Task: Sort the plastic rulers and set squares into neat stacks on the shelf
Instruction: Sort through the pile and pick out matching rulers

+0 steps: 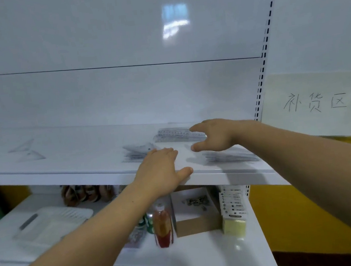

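Upper shelf (75,167): white, flat, holding four groups of clear plastic drawing tools. Group one, far left: two set squares (27,151), lying flat, one behind the other, well apart from the rest. Group two, centre: a loose centre pile (136,153) of clear pieces, overlapping at odd angles; the blur leaves the type of each piece unclear. Group three, back right: a ruler stack (177,135), long edges roughly parallel to the shelf front, printed scales visible. Group four, front right: a blurred front pile (228,156) of clear pieces near the shelf lip, under the right forearm. Left hand (163,169): palm down and flat on the shelf, fingers straight and together, thumb spread along the front edge, fingertips at the right edge of the centre pile, holding nothing. Right hand (212,135): spread wide, forefinger reaching over the right end of the ruler stack, thumb lower and apart, gripping nothing; whether the finger touches the rulers cannot be told. Lower shelf (206,250): white tray (49,225) at left, brown packets (84,192) at the back, green can (147,222), bottle (163,227) of orange-red liquid, open cardboard box (196,216), pale yellow packs (233,218). Right of the shelving: paper sign (314,102) with handwritten characters.
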